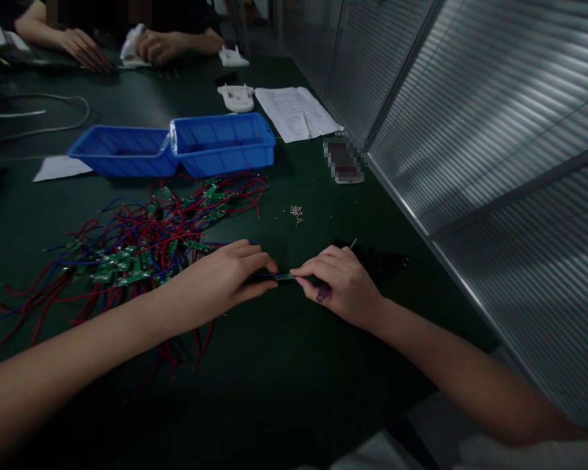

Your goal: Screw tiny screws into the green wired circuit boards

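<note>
A small green circuit board (286, 277) lies between the fingertips of both hands, over the dark green table. My left hand (240, 271) pinches its left end, where a blue wire shows. The thumb and forefinger of my right hand (338, 281) grip its right end. A screwdriver (323, 292) with a purple handle is tucked in my right palm, its thin shaft sticking out behind the hand. Left of my hands spreads a tangled pile of green boards (122, 264) with red and blue wires. Beyond the hands sits a little heap of small screws (296, 212).
Two blue bins (225, 147) stand behind the wire pile. Farther back are a printed paper (296, 111), white plastic parts (238, 98) and a phone (343, 160). Black objects (387, 261) lie beyond my right hand. A glass partition (470, 117) borders the right side. Another person's hands (157, 47) work across the table.
</note>
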Available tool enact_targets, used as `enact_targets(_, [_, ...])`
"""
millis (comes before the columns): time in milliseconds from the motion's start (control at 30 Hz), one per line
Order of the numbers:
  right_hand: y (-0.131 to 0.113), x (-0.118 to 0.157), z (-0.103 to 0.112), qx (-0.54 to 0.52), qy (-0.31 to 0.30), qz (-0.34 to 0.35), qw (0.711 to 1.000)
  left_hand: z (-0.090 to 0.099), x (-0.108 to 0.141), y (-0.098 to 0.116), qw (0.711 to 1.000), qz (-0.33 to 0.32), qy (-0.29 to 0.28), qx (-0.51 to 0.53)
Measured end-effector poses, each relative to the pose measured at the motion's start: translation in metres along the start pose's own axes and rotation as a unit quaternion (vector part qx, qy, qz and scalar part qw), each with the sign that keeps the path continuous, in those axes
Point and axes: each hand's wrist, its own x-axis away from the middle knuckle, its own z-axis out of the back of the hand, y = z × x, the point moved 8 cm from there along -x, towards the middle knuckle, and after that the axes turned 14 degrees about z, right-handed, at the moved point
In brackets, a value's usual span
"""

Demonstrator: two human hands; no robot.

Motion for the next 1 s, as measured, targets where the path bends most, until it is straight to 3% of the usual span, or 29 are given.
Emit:
enact_targets(433, [0.000,0.002,-0.012,0.022,-0.047,0.006,0.999,-0.013,-0.001,-0.005,0.999,0.036,-0.001,0.019])
enact_targets(767, [-0.009,-0.001,-0.021,0.114,-0.090,0.034,0.989,-0.013,0.003,0.007,0.997,0.038,0.012,-0.069])
enact_targets(1000, [-0.015,-0.003,-0.024,0.135,-0.086,0.043,0.986,-0.014,0.005,0.012,0.988,-0.004,0.018,-0.151])
